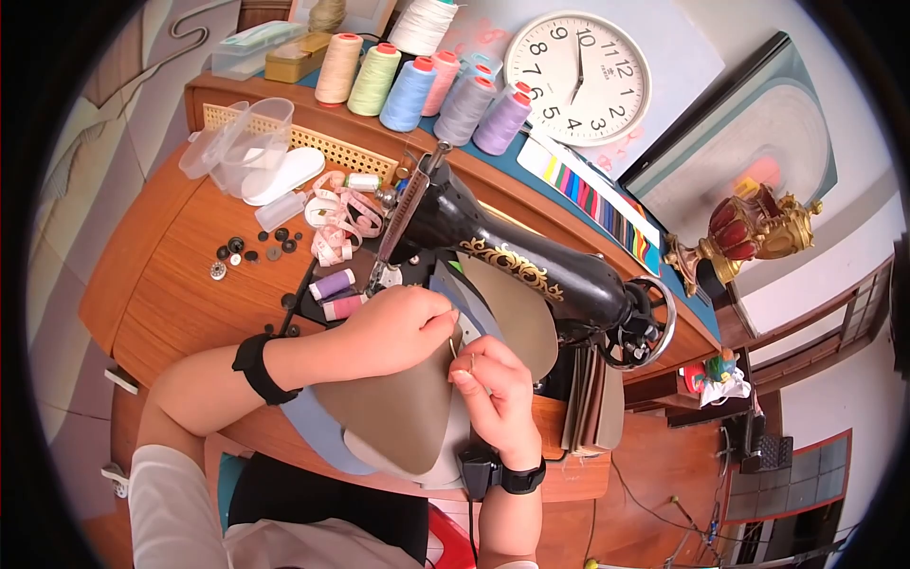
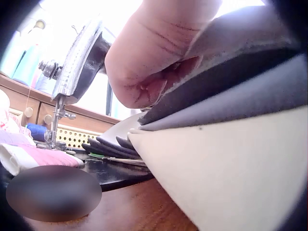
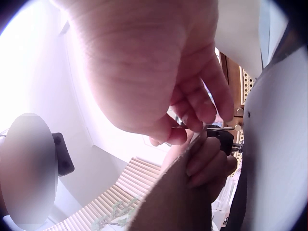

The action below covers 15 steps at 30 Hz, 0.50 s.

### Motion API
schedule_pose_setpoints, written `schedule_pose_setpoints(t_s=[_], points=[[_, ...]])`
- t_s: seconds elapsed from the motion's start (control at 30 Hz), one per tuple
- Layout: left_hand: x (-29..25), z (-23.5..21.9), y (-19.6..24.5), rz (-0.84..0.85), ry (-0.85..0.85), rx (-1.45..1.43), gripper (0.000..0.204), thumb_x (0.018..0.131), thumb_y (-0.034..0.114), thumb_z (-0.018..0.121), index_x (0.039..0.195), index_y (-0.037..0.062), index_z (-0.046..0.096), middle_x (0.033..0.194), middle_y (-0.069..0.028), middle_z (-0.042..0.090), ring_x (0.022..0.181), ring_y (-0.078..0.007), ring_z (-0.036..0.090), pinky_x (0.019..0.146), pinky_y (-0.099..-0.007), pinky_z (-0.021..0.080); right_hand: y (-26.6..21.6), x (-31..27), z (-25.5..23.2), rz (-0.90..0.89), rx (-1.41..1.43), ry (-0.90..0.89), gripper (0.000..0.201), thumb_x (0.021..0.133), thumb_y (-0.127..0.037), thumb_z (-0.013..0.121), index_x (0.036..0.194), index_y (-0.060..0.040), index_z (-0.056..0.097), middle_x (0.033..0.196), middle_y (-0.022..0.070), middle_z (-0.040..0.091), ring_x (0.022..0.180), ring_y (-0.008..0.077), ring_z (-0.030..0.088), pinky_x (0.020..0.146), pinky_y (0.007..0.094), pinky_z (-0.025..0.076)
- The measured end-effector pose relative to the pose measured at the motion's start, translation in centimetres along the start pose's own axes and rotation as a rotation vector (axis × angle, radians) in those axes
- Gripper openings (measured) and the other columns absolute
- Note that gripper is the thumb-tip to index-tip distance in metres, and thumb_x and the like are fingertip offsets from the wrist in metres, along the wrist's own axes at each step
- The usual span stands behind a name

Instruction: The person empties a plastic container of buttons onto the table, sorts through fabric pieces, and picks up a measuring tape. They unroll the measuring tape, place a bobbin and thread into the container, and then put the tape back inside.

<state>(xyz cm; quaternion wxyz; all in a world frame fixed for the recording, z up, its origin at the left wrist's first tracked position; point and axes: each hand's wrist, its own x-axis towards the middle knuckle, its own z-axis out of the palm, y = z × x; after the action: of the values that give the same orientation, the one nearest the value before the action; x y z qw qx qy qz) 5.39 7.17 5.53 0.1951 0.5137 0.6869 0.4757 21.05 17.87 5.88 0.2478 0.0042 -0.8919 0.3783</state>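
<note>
A large taupe leather-like sheet (image 1: 393,412) lies under both forearms, over blue-grey and pale sheets. My left hand (image 1: 408,327) grips the edge of the layered material, thumb and curled finger pressed together on it; in the left wrist view the dark and pale layers fan out below the finger. Close beside it, my right hand (image 1: 500,394) pinches a thin needle-like metal piece (image 3: 221,128) between thumb and fingertip, right at the sheet's edge. Fingers partly hide this piece. Just beyond the hands stands a black sewing machine (image 1: 517,251) with gold ornament.
Purple (image 1: 332,284) and pink thread spools, loose buttons (image 1: 274,253), and a pink measuring tape (image 1: 346,223) lie left of the machine. Large thread cones (image 1: 405,95) line the back shelf near a wall clock (image 1: 578,79). Folded brown sheets (image 1: 595,403) stand at the right.
</note>
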Motion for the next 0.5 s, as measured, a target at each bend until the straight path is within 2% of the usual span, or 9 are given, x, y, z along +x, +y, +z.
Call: schedule_pose_setpoints(t_s=[0.33, 0.4, 0.43, 0.5], points=[[-0.3, 0.3, -0.1, 0.075, 0.046, 0.176, 0.024, 0.085, 0.018, 0.053, 0.068, 0.0022, 0.06, 0.063, -0.0193, 0.059, 0.062, -0.0385, 0.06, 0.057, -0.0473, 0.047, 0.2, -0.1, 0.1, -0.027, -0.034, 0.039, 0.01, 0.086, -0.005, 0.062, 0.079, 0.0017, 0.062, 0.075, 0.009, 0.052, 0.064, 0.0219, 0.052, 0.059, 0.03, 0.043], [-0.2, 0.5, -0.2, 0.086, 0.048, 0.201, 0.023, 0.085, 0.017, 0.053, 0.069, 0.0027, 0.061, 0.063, -0.0187, 0.06, 0.062, -0.0382, 0.061, 0.057, -0.0473, 0.048, 0.3, 0.0, -0.1, 0.001, -0.023, 0.088, 0.022, 0.09, -0.01, 0.058, 0.072, 0.0022, 0.057, 0.073, 0.0094, 0.051, 0.063, 0.0198, 0.051, 0.057, 0.0299, 0.045], [-0.1, 0.6, -0.4, 0.107, 0.08, 0.205, 0.022, 0.085, 0.019, 0.054, 0.07, 0.0038, 0.061, 0.062, -0.0183, 0.06, 0.062, -0.0378, 0.062, 0.057, -0.048, 0.048, 0.6, -0.2, 0.1, 0.0, -0.025, 0.088, 0.022, 0.09, -0.01, 0.058, 0.072, 0.0022, 0.057, 0.073, 0.0094, 0.051, 0.063, 0.0198, 0.051, 0.057, 0.0299, 0.045], [-0.1, 0.6, -0.5, 0.125, 0.113, 0.209, 0.022, 0.085, 0.021, 0.055, 0.071, 0.0049, 0.061, 0.062, -0.0179, 0.06, 0.061, -0.0375, 0.062, 0.057, -0.0487, 0.049, 1.2, -0.9, 0.6, 0.132, 0.483, 0.407, 0.035, 0.096, -0.018, 0.051, 0.066, 0.0009, 0.051, 0.071, 0.0083, 0.048, 0.061, 0.0168, 0.05, 0.056, 0.0304, 0.048]])
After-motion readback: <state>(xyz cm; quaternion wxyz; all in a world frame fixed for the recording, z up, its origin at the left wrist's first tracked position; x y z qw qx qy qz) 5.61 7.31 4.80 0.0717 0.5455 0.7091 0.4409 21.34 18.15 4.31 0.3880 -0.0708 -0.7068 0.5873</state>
